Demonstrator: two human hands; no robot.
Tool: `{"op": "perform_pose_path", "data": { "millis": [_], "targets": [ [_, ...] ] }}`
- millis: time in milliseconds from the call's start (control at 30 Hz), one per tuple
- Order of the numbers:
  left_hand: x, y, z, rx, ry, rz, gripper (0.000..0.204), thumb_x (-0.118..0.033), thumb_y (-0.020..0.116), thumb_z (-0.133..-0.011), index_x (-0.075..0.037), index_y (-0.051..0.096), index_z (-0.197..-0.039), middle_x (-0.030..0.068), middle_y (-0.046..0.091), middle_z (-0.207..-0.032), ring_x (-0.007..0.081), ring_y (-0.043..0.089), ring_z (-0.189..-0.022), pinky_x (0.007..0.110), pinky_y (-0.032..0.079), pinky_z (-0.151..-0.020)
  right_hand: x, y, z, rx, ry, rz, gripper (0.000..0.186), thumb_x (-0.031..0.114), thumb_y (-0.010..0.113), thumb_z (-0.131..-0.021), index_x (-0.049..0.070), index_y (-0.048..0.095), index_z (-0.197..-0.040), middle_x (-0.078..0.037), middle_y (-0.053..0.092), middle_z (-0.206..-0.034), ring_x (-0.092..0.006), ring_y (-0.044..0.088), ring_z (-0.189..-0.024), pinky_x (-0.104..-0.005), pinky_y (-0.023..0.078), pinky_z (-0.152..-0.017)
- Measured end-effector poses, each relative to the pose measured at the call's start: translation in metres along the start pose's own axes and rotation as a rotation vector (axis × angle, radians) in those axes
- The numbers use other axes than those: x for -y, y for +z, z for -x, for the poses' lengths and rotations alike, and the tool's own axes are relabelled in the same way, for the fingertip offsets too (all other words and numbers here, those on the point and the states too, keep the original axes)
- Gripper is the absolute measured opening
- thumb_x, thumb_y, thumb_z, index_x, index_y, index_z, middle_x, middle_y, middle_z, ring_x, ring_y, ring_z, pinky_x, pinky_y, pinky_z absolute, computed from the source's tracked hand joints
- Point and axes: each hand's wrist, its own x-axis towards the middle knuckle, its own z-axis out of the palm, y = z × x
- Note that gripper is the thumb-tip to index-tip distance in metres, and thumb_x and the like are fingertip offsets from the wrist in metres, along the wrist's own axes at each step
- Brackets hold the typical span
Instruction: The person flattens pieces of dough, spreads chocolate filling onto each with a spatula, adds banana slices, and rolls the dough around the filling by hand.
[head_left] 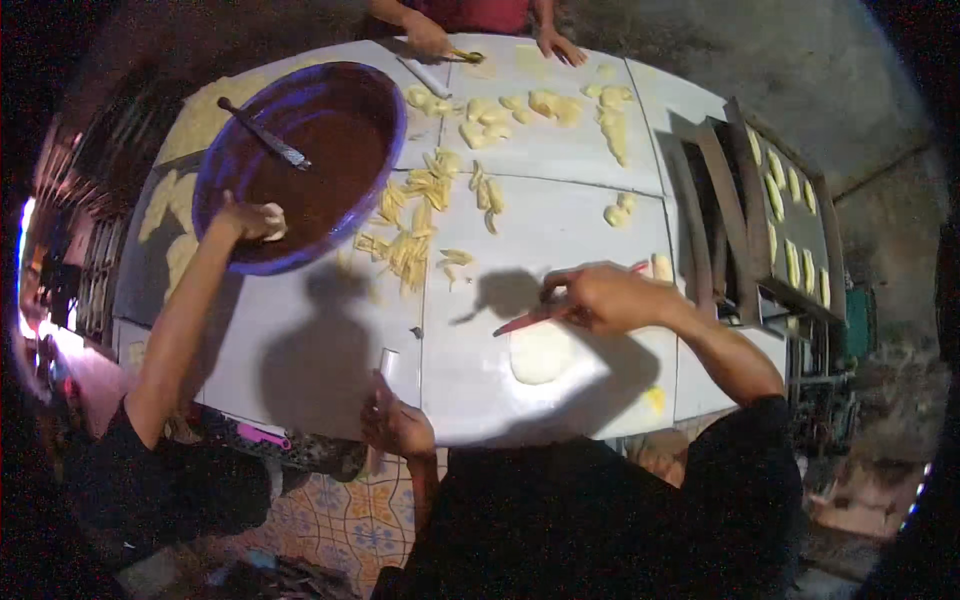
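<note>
Low at the table's near edge, my left hand (398, 428) is closed around a pale rolling pin (389, 365), whose far end rests over the white tabletop. My right hand (605, 298) is closed on a slim, pointed reddish tool (525, 321), perhaps a knife, its tip pointing left. Just under this tool lies a flattened round of white dough (541, 352). Beyond my right hand is a small dough roll (662, 268). Cut dough strips (408, 250) lie in a heap left of centre.
At left, a co-worker's hand (245, 219) holds dough over a purple basin (398, 150) of brown filling with a spoon (265, 135). Across the table, another person's hand (428, 36) holds a yellow-handled tool. Dough pieces (488, 122) lie before them. Trays (800, 215) of shaped dough stand right.
</note>
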Motion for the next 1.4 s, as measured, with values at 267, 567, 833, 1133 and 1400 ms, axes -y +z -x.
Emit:
{"op": "perform_pose_path", "data": {
  "millis": [267,567,833,1133,1400],
  "targets": [
    [0.042,0.053,0.016,-0.054,0.142,-0.330,0.054,-0.019,0.056,-0.097,-0.030,0.053,-0.150,0.0128,0.062,-0.122,0.0332,0.061,-0.109,0.049,0.048,-0.090,-0.014,0.225,0.084,-0.494,0.291,0.105,0.048,0.013,0.073,-0.089,0.010,0.057,-0.134,-0.017,0.057,-0.135,-0.0344,0.066,-0.100,-0.0429,0.058,-0.083],
    [0.030,0.057,0.006,-0.313,0.310,-0.487,0.052,-0.027,0.054,-0.102,-0.032,0.049,-0.153,0.0121,0.062,-0.128,0.0314,0.063,-0.107,0.049,0.050,-0.091,0.015,0.216,0.114,-0.327,0.508,-0.039,0.039,0.025,0.064,-0.094,0.005,0.060,-0.127,-0.017,0.051,-0.137,-0.0364,0.063,-0.107,-0.0470,0.060,-0.080],
    [0.001,-0.006,-0.001,0.061,0.141,-0.215,0.054,-0.027,0.059,-0.099,-0.027,0.050,-0.152,0.0188,0.062,-0.122,0.0350,0.059,-0.116,0.052,0.047,-0.094,-0.033,0.142,0.221,-0.380,0.748,0.119,0.041,0.021,0.074,-0.089,0.000,0.070,-0.123,-0.022,0.071,-0.110,-0.0335,0.071,-0.092,-0.0397,0.056,-0.082],
    [0.040,0.047,0.009,-0.104,0.171,-0.134,0.065,-0.021,0.065,-0.092,-0.027,0.046,-0.154,0.0132,0.059,-0.131,0.0331,0.056,-0.118,0.050,0.044,-0.099,-0.058,0.125,-0.078,-0.810,0.287,-0.327,0.029,0.016,0.067,-0.088,0.001,0.073,-0.113,-0.024,0.071,-0.100,-0.0423,0.068,-0.094,-0.0465,0.054,-0.085],
    [0.030,0.044,0.012,-0.006,0.165,-0.100,0.070,-0.018,0.070,-0.088,-0.029,0.048,-0.154,0.0149,0.059,-0.128,0.0368,0.056,-0.117,0.050,0.043,-0.100,-0.080,0.133,-0.176,-0.652,0.365,-0.194,0.025,0.013,0.071,-0.078,0.000,0.075,-0.099,-0.025,0.073,-0.094,-0.0402,0.071,-0.089,-0.0482,0.056,-0.083]
  ]
}}
